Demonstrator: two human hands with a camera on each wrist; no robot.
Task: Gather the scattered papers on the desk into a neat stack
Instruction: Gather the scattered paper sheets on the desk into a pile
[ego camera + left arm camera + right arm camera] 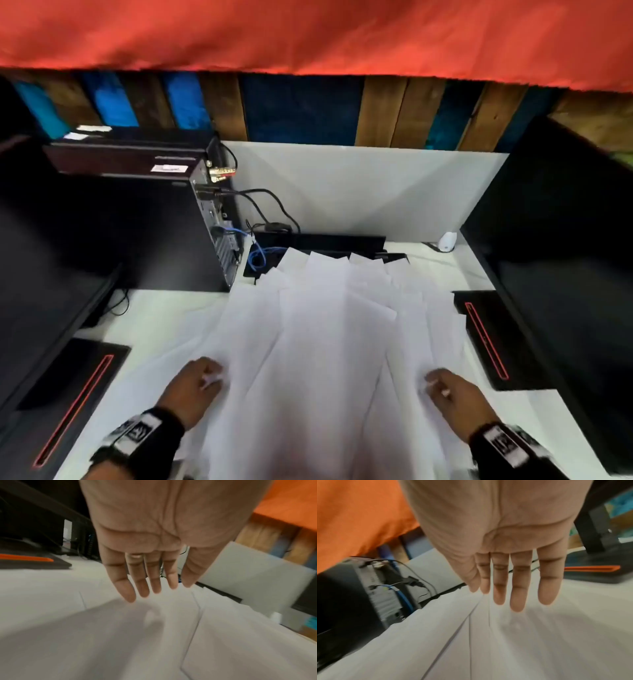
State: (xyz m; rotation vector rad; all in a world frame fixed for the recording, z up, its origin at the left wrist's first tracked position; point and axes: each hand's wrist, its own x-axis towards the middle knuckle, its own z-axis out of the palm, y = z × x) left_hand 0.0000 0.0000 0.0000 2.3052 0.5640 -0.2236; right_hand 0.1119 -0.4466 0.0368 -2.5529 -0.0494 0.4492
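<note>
Several white sheets of paper (325, 325) lie fanned and overlapping across the middle of the white desk (164, 318), reaching back to the cables. My left hand (214, 375) is at the left edge of the spread and my right hand (433, 382) at its right edge, both near the front. In the left wrist view the left hand (150, 588) is palm down with straight fingers just over the paper (120, 635), its shadow below. The right hand (513, 596) is held the same way over the sheets (522, 642). Neither hand holds anything.
A black computer tower (164, 222) with cables (260, 253) stands at the back left. Dark monitors flank the desk, left (41, 274) and right (565, 274), their bases (78, 387) (486, 339) beside the papers. A small white device (447, 241) sits back right.
</note>
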